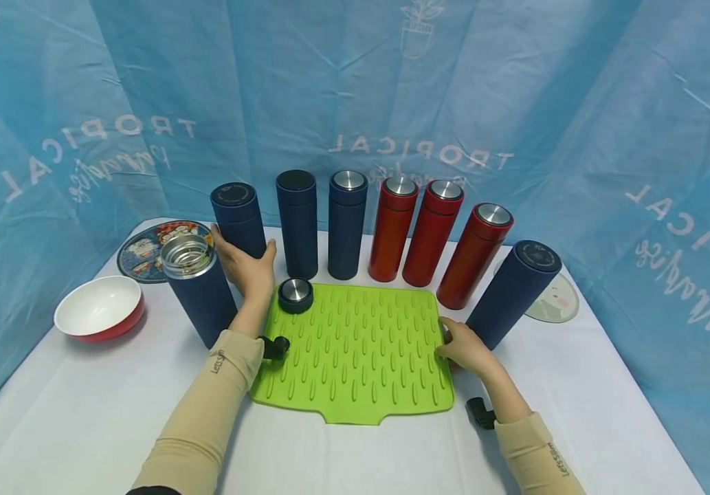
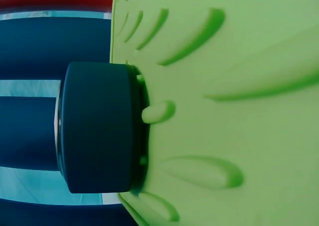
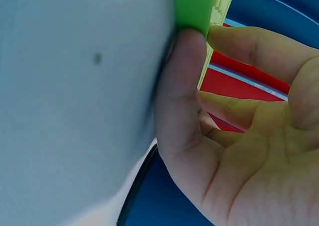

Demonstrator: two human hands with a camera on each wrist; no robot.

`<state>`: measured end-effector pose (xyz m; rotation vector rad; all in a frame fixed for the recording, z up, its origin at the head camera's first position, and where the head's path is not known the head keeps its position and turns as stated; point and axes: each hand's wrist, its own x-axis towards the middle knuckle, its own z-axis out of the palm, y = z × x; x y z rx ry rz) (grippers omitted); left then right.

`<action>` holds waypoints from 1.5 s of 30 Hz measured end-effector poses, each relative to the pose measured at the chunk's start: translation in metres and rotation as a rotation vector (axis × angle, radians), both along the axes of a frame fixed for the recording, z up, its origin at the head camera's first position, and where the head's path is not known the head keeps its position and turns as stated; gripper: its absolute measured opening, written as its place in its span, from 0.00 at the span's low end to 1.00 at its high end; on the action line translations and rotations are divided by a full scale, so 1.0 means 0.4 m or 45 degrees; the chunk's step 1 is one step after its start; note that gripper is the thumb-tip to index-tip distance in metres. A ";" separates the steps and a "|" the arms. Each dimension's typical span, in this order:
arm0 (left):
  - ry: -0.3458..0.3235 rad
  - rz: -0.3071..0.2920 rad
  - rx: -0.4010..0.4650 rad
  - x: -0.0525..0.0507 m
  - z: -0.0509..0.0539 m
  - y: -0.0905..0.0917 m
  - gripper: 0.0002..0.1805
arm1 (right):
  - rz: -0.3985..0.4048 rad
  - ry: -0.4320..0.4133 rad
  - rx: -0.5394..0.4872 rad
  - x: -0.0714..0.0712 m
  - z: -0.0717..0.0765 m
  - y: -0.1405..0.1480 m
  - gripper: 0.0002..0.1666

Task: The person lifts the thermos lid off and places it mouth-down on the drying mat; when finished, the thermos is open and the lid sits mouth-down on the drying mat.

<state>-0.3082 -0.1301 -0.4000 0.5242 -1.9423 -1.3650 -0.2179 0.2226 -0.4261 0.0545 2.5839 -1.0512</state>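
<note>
While our left hand (image 1: pixel 245 265) curls round a capped blue bottle (image 1: pixel 238 223), our right hand (image 1: pixel 471 350) pinches the green mat (image 1: pixel 361 350) by its right edge.

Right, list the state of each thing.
Front-left blue flask: standing, open.
Loose lid: off, steel side up.
Green mat: laid out, edge pinched by right hand.
Steel-topped blue flask: standing, lid on.
Three red flasks: standing, lids on.
Three dark-topped blue flasks: standing, one gripped by left hand.
Bowl: upright.
</note>
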 end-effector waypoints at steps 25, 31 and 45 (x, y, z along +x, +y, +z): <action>0.315 -0.060 -0.160 0.046 0.083 0.033 0.46 | -0.010 -0.025 -0.007 -0.005 -0.001 0.001 0.41; 0.476 -0.278 -0.269 0.090 0.124 0.051 0.45 | -0.006 -0.031 -0.013 -0.004 0.001 0.001 0.41; 0.334 -0.737 -0.386 0.179 0.125 0.093 0.50 | 0.050 -0.004 0.028 -0.011 0.008 0.004 0.39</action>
